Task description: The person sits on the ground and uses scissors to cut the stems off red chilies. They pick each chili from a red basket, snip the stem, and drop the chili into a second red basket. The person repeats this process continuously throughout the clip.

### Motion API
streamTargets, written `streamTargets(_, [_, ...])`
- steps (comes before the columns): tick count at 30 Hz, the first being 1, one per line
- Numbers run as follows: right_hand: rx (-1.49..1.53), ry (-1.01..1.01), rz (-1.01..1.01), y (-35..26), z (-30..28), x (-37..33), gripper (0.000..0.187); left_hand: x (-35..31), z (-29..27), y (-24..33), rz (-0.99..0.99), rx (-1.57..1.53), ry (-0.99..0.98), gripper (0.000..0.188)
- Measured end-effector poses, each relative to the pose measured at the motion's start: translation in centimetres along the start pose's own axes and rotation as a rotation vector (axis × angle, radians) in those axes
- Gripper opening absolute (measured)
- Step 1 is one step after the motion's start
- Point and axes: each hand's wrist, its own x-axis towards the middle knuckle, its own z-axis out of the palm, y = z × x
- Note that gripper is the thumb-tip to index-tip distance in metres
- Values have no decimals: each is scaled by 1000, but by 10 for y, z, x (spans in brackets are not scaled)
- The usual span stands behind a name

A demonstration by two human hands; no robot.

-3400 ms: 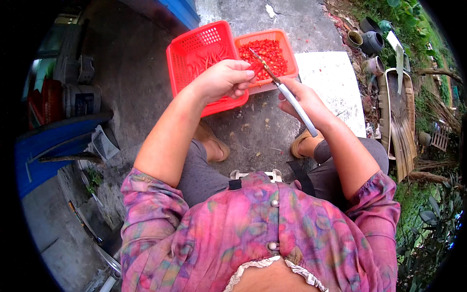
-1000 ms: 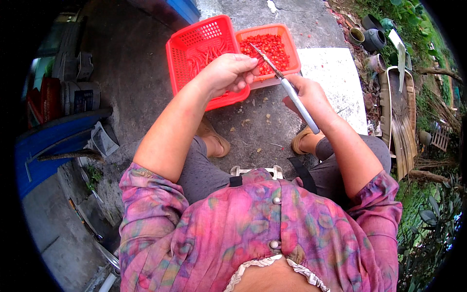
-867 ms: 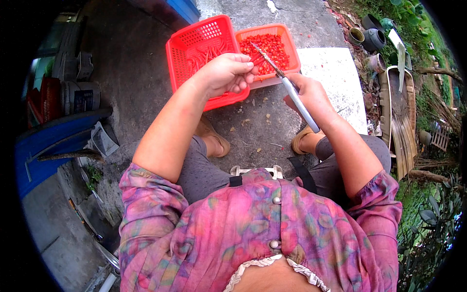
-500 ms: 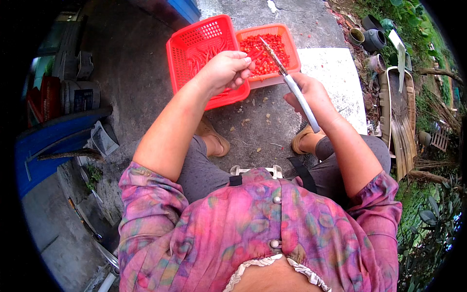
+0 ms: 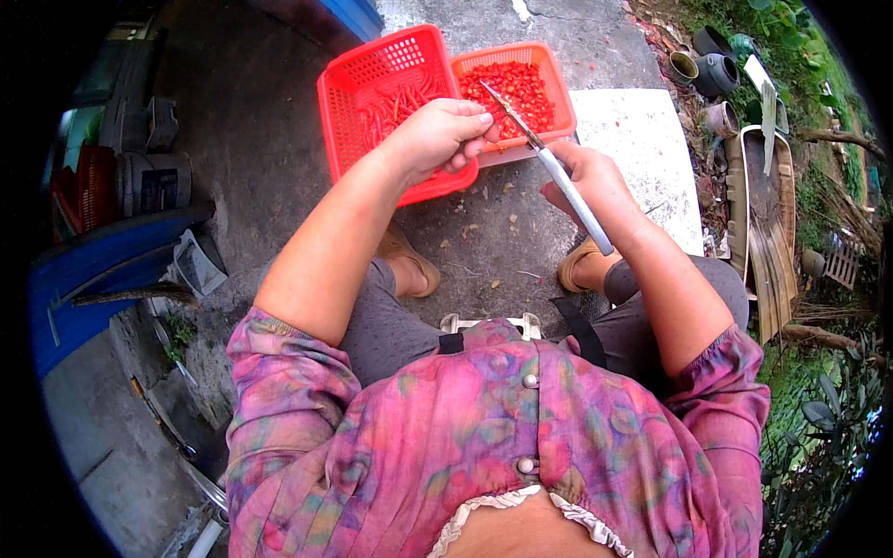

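Over the edge between two baskets, my left hand [image 5: 441, 139] is closed in a pinch, a bit of red chili pepper [image 5: 493, 135] showing at its fingertips. My right hand [image 5: 595, 181] grips scissors [image 5: 566, 189] with a long pale grey handle; their dark-stained blades point up and left, close to the left fingertips. Whole red chilies [image 5: 402, 104] lie in the deep red basket [image 5: 337, 102] at left, partly hidden by my left hand. Cut chili pieces [image 5: 526, 88] cover the bottom of the shallower orange-red basket [image 5: 564, 88] at right.
A white board [image 5: 642, 149] lies on the concrete right of the baskets. My sandalled feet [image 5: 409, 265] stand below them. Pots [image 5: 714, 76] and a long weathered trough [image 5: 767, 214] line the right edge, beside plants. At left are a white bucket [image 5: 153, 181] and a blue panel [image 5: 79, 288].
The scissors have tipped further left and down, their tip now nearer my left fingertips. My left hand has shifted slightly right and down, and less chili shows beyond its fingers.
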Motion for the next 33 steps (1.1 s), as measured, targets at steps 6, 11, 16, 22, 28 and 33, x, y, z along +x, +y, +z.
streamTargets(6, [36, -49, 133, -9, -4, 0, 35, 1, -1, -4, -4, -37, 28, 21])
streamTargets(11, [132, -27, 57, 13, 6, 3, 38, 2, 0, -3, -12, -100, 53, 20])
streamTargets(16, [134, -50, 25, 13, 8, 4, 37, 0, 9, -4, -24, -45, -29, 20])
streamTargets(22, [52, -69, 94, -7, -4, 0, 32, 1, 4, -7, -36, -71, -11, 19])
streamTargets(28, [97, -46, 133, -4, -4, 0, 31, 4, 0, -7, -57, -86, 60, 18])
streamTargets(33, [22, -14, -28, 14, 8, 3, 31, 3, 8, -5, -44, -101, 52, 18])
